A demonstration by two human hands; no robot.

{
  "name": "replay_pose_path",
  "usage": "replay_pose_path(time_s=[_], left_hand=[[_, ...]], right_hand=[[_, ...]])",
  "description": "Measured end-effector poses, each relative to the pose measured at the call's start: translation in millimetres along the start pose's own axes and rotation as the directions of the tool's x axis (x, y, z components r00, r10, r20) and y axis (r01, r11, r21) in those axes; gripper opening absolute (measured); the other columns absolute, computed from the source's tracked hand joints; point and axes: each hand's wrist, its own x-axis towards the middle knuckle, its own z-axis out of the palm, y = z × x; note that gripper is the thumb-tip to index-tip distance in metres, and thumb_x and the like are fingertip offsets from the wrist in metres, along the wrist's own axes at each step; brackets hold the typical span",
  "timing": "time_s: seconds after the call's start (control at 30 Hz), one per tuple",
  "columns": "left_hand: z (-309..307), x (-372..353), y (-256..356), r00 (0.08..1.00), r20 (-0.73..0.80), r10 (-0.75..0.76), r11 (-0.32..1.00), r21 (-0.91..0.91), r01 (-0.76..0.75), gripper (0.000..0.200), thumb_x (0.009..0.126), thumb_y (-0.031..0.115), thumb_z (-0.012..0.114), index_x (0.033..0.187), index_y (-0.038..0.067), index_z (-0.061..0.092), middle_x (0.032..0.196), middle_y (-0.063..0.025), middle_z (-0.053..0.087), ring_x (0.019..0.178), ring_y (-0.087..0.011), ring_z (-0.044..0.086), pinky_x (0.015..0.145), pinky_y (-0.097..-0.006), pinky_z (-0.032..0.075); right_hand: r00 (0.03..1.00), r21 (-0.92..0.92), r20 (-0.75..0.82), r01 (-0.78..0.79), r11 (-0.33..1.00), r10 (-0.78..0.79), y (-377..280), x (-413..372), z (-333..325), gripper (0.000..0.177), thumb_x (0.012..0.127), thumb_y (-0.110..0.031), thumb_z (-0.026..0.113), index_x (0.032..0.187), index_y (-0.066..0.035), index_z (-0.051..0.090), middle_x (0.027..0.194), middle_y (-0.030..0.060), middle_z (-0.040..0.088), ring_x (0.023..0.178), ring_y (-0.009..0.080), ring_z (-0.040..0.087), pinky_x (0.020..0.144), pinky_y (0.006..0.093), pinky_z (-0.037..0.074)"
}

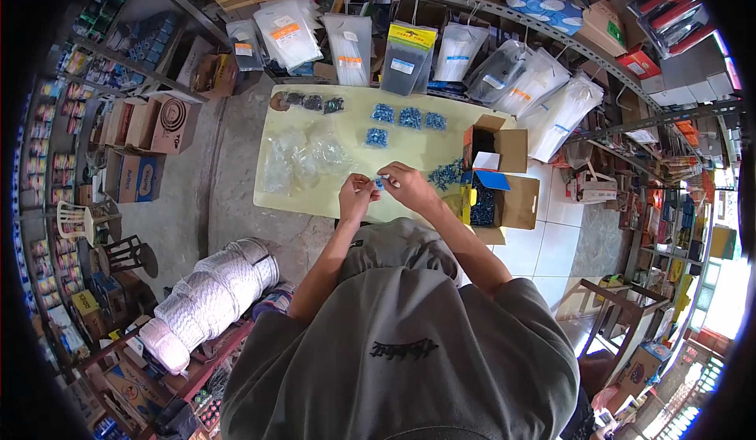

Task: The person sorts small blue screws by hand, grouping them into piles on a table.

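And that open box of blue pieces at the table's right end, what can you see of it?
The box looks like cardboard, with plain brown flaps spread outward, a blue panel at its far edge and yellow on its left side. Open at the top, it holds many small dark-blue pieces. It stands at the right end of the table, just nearer than another open box; whether they touch is unclear. Nobody is touching it.

Hands (404, 185) pinch small blue piece (379, 183)
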Motion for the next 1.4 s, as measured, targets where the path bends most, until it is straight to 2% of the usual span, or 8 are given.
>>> replay_pose_path(time_s=[0.13, 0.2, 0.27, 0.33, 0.43, 0.83, 1.17, 1.4], left_hand=[[1, 0, -2, 0.999, 0.01, 0.031, 1.0, -0.006, -0.031, 0.01, 0.09, 0.002, 0.058, 0.097, -0.002, 0.051, 0.083, -0.0109, 0.058, 0.07, -0.0188, 0.065, 0.066, -0.0308, 0.059], [1, 1, -3, 1.0, 0.02, 0.016, 0.999, -0.043, -0.015, 0.011, 0.089, 0.003, 0.06, 0.095, -0.002, 0.052, 0.083, -0.0103, 0.058, 0.07, -0.0188, 0.065, 0.065, -0.0304, 0.059], [0, 2, -5, 0.999, 0.019, 0.03, 0.999, -0.036, -0.029, 0.012, 0.088, 0.004, 0.06, 0.095, -0.002, 0.052, 0.083, -0.0099, 0.058, 0.07, -0.0187, 0.065, 0.065, -0.0301, 0.059], [0, 1, -4, 0.999, 0.021, 0.045, 0.999, -0.026, -0.045, 0.012, 0.088, 0.004, 0.061, 0.094, -0.002, 0.052, 0.083, -0.0096, 0.057, 0.07, -0.0185, 0.065, 0.065, -0.0297, 0.059], [1, 1, -3, 0.999, 0.024, 0.036, 0.999, -0.038, -0.035, 0.011, 0.087, 0.004, 0.06, 0.094, -0.001, 0.053, 0.084, -0.0093, 0.057, 0.07, -0.0181, 0.065, 0.064, -0.0291, 0.059], [1, 0, -2, 0.999, 0.028, 0.03, 0.998, -0.05, -0.029, 0.012, 0.087, 0.004, 0.061, 0.095, -0.001, 0.053, 0.086, -0.0103, 0.057, 0.071, -0.0185, 0.065, 0.064, -0.0307, 0.059], [0, 1, -5, 0.999, 0.032, 0.042, 0.998, -0.04, -0.04, 0.012, 0.087, 0.004, 0.061, 0.095, 0.0, 0.053, 0.086, -0.0104, 0.057, 0.071, -0.0185, 0.065, 0.064, -0.0307, 0.059], [1, 0, -2, 0.998, 0.037, 0.051, 0.998, -0.047, -0.049, 0.012, 0.088, 0.002, 0.06, 0.095, -0.002, 0.051, 0.083, -0.0092, 0.055, 0.07, -0.0179, 0.064, 0.061, -0.0299, 0.059]], right_hand=[[0.992, 0.055, -0.035, -0.12, 0.991, 0.122, 4, -4, -11, 0.021, 0.079, -0.005, 0.063, 0.1, -0.002, 0.064, 0.094, 0.0142, 0.064, 0.082, 0.0322, 0.065, 0.073, 0.0388, 0.053], [0.966, -0.1, -0.186, -0.199, 0.975, 0.178, 30, -11, -18, 0.024, 0.078, -0.003, 0.061, 0.102, -0.003, 0.063, 0.098, 0.0153, 0.064, 0.084, 0.0332, 0.065, 0.075, 0.0403, 0.052], [0.956, -0.154, -0.196, -0.251, 0.956, 0.219, 52, -24, -30, 0.027, 0.076, -0.001, 0.06, 0.103, -0.004, 0.062, 0.104, 0.0161, 0.062, 0.087, 0.034, 0.064, 0.077, 0.0415, 0.053], [0.945, -0.461, -0.203, -0.324, 0.826, 0.257, 82, -39, -33, 0.028, 0.076, -0.001, 0.059, 0.104, -0.005, 0.062, 0.108, 0.0165, 0.059, 0.089, 0.0348, 0.064, 0.079, 0.0424, 0.053], [0.936, -0.504, -0.141, -0.348, 0.791, 0.322, 103, -53, -38, 0.028, 0.076, -0.002, 0.059, 0.103, -0.007, 0.063, 0.109, 0.0162, 0.057, 0.093, 0.0365, 0.063, 0.08, 0.0441, 0.053], [0.92, -0.51, -0.182, -0.391, 0.766, 0.348, 124, -58, -23, 0.014, 0.081, -0.005, 0.058, 0.094, 0.001, 0.06, 0.104, 0.0167, 0.055, 0.084, 0.0386, 0.062, 0.073, 0.0455, 0.054], [0.898, -0.457, -0.222, -0.44, 0.773, 0.38, 128, -58, -23, 0.016, 0.082, -0.005, 0.057, 0.097, 0.0, 0.059, 0.106, 0.0179, 0.053, 0.09, 0.038, 0.061, 0.077, 0.0455, 0.053], [0.905, -0.51, -0.148, -0.416, 0.753, 0.4, 127, -55, -22, 0.018, 0.079, -0.003, 0.058, 0.097, -0.001, 0.059, 0.107, 0.0195, 0.051, 0.086, 0.0401, 0.062, 0.075, 0.047, 0.053]])
